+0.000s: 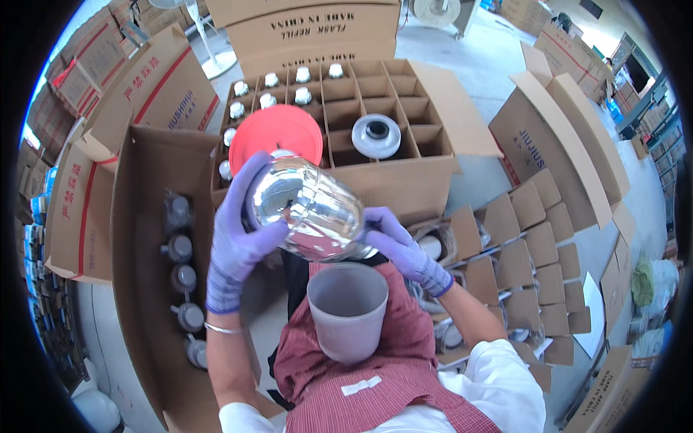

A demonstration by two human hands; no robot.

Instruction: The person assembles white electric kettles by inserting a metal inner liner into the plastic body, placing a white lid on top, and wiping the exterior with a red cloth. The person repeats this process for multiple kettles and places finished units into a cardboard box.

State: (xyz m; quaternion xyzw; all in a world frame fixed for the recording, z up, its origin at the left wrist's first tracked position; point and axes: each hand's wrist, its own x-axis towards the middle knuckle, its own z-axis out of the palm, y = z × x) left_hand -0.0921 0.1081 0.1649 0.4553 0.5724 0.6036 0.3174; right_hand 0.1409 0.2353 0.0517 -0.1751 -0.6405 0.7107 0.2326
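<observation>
Silver flask | left hand: wide grip | right hand: grip at end

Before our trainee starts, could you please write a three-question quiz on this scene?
1. What is the left hand gripping?
2. True or false: the grey cup is upside down.
3. What colour is the large disc?
a) green
b) red
c) black

Key:
1. The silver flask.
2. False; its mouth faces upward.
3. b
</observation>
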